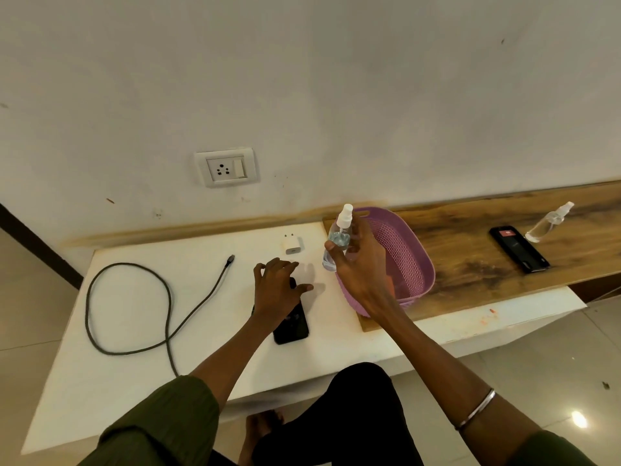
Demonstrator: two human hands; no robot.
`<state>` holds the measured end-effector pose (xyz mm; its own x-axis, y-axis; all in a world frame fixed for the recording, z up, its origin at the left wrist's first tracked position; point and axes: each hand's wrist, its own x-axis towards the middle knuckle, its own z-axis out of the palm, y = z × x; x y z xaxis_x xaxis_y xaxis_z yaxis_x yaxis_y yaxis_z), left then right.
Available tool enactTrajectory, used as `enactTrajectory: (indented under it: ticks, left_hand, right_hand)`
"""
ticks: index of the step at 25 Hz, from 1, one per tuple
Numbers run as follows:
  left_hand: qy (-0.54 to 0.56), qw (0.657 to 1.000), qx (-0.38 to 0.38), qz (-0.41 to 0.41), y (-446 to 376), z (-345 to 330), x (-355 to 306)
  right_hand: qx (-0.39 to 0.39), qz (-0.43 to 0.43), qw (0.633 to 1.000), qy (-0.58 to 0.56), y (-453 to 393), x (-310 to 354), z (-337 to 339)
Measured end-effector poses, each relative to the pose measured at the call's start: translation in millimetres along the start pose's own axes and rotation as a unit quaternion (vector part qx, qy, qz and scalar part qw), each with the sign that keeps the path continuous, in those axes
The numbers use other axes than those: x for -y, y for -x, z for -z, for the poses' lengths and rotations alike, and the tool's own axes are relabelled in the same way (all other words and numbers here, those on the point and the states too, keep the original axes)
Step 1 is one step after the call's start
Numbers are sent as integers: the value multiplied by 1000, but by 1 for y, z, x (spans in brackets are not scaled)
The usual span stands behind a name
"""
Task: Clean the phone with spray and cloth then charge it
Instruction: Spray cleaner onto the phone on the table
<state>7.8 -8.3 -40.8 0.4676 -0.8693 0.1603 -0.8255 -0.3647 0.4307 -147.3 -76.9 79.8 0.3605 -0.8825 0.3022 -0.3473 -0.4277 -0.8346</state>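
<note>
Phone (pixel 291 317) lies flat and dark on the white table (pixel 134 381), near the middle, its far end covered by the left hand (pixel 277 290), whose fingers are spread and pressed down on it rather than curled around it; judging by the pose, this pins the phone so it will not slide while it is sprayed. To its right the right hand (pixel 358 260) is lifted above the table and wraps the clear spray bottle (pixel 339 237) between thumb and fingers, nozzle up, just in front of the purple basket (pixel 413 250). No finger rests on the pump head that I can see, so spraying looks not yet begun. A cloth is not clearly visible; something orange shows inside the basket behind the wrist, but I cannot tell what it is. Left of the phone the charging cable (pixel 134 314) loops loosely with its plug end pointing far, and the white adapter (pixel 291 245) sits just beyond the left hand, below the wall socket (pixel 225 168). Open tabletop lies near and left of the phone, giving room to wipe; the basket's rim crowds the right side, and the table's near edge is not far from the phone's near end. A second phone (pixel 519 249) and second bottle (pixel 549 222) rest well apart on the wooden shelf (pixel 470 264) at right.
</note>
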Motion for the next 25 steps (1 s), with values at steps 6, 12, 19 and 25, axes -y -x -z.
enactTrajectory:
  ticks: [6, 12, 19, 25]
  left_hand:
    - [137, 990, 17, 25, 16, 32, 34]
    - [47, 993, 106, 19, 43, 45, 64]
    - [22, 981, 190, 7, 52, 42, 85]
    - [27, 968, 248, -13, 48, 29, 86]
  right_hand:
    - [12, 60, 996, -65, 8, 21, -3]
    - [79, 91, 990, -69, 21, 32, -21]
    - [132, -46, 972, -190, 46, 17, -48]
    - [144, -44, 988, -34, 56, -19, -60]
